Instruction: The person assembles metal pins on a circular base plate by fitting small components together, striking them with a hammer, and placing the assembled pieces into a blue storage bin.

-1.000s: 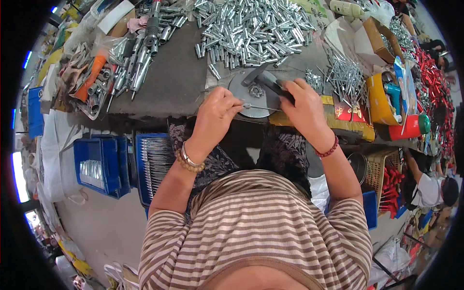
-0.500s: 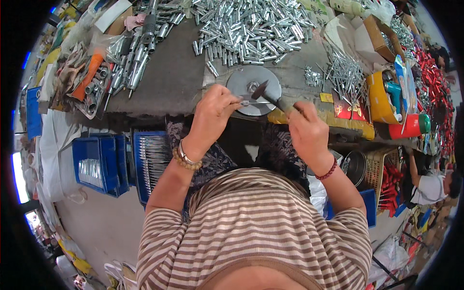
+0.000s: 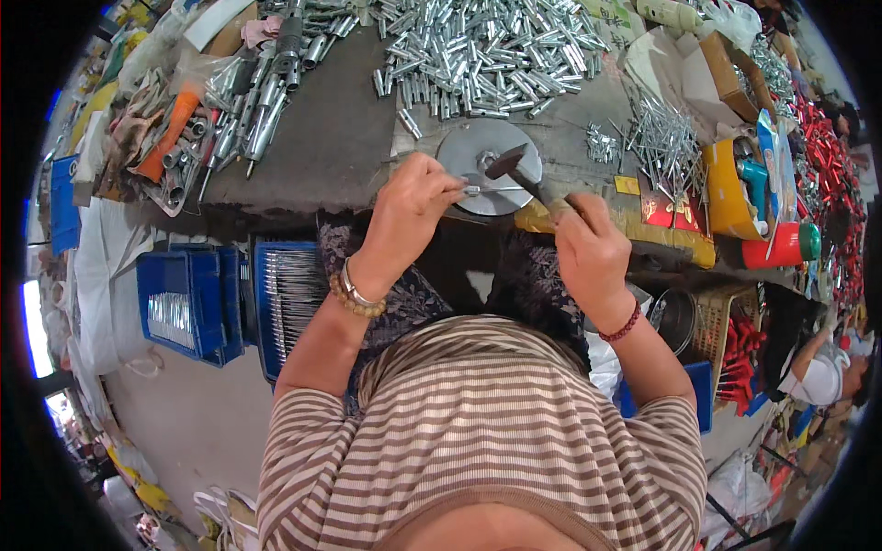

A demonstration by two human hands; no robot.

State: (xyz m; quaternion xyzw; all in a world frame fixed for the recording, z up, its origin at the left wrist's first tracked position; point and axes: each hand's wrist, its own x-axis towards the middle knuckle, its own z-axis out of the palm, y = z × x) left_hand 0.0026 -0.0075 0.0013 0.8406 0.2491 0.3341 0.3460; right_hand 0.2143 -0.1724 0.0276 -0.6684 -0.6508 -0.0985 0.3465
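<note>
A round grey metal disc point(image 3: 464, 151) lies at the table's front edge, with a nut-like piece at its middle. Over its front part, my left hand point(image 3: 404, 216) pinches a small shiny metal tube point(image 3: 473, 191); a thin rod seems to run from it to the right. My right hand point(image 3: 593, 253) is closed round the handle of a hammer point(image 3: 507, 163), whose dark head hangs above the disc, close to the rod. Whether the head touches the rod I cannot tell. Beyond the disc lies a big heap of short metal tubes point(image 3: 487, 60), and one loose tube point(image 3: 410, 124) sits nearer.
Thin metal rods point(image 3: 663, 138) lie in a pile to the right, near a yellow container point(image 3: 726, 184) and a red jar point(image 3: 772, 248). Larger metal tools point(image 3: 266, 119) lie at the left. Blue bins point(image 3: 266, 349) with rods stand below the table. Another person point(image 3: 818, 372) is at far right.
The hammer head has tilted slightly and stays over the disc. Both hands keep their hold; the whole view has shifted a little.
</note>
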